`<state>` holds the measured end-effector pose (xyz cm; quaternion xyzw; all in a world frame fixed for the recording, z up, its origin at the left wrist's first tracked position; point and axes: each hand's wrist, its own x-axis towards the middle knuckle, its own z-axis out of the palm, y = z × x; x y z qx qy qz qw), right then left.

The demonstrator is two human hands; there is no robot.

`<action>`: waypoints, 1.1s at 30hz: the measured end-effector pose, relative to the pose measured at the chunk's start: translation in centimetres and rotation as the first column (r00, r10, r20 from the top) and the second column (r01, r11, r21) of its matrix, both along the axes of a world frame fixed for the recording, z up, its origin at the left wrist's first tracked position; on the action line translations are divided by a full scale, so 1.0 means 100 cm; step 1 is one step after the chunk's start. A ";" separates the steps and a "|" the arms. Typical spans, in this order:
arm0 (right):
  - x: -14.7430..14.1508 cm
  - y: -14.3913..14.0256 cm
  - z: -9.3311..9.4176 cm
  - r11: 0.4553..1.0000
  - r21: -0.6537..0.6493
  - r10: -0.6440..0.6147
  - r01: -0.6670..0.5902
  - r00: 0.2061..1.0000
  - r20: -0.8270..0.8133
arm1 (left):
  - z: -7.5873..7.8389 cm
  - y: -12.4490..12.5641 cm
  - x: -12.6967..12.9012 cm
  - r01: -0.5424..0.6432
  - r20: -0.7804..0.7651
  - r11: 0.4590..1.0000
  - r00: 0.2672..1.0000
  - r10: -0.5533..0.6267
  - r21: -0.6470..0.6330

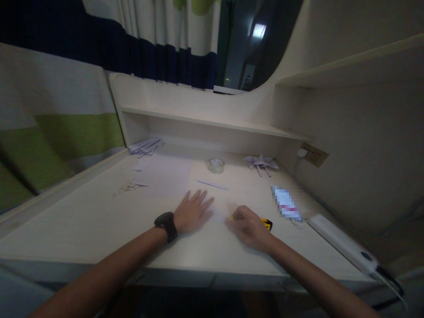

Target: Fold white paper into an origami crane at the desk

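My left hand (pixel 194 213), with a dark watch (pixel 166 224) at its wrist, lies flat with fingers spread on the desk. Its thumb side touches a small piece of white paper (pixel 216 216). To the right, my right hand (pixel 247 226) is closed around what looks like a yellow and black utility knife (pixel 266 224). The handle's end sticks out behind the hand; the blade cannot be made out. Just beyond the hands lies a thin rolled paper stick (pixel 212 184). A larger white sheet (pixel 168 174) is spread past my left hand.
A roll of clear tape (pixel 216 165) stands near the back. Folded paper strips (pixel 145 146) and small pale pieces (pixel 127 187) lie left. On the right are a folded paper figure (pixel 261 163), a lit phone (pixel 286 203) and a white power strip (pixel 344 243). A low shelf (pixel 212 120) spans the back.
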<state>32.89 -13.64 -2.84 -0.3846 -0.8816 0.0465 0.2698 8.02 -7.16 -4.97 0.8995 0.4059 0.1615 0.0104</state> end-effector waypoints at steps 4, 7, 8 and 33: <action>0.000 -0.001 0.003 1.000 -0.017 0.016 -0.016 1.000 0.014 | 0.000 0.000 0.000 -0.006 -0.017 1.000 1.000 0.006 0.005; 0.000 -0.001 0.006 0.999 -0.017 0.030 -0.029 0.999 0.018 | 0.000 0.000 0.000 0.000 -0.019 1.000 1.000 0.000 -0.004; 0.000 -0.001 0.007 0.999 -0.019 0.035 -0.035 0.999 0.021 | 0.001 0.000 0.000 0.004 -0.019 1.000 1.000 -0.004 -0.009; 0.003 0.006 0.004 1.000 -0.011 0.022 -0.022 1.000 0.022 | 0.009 -0.006 0.000 0.008 -0.108 1.000 0.994 -0.007 0.007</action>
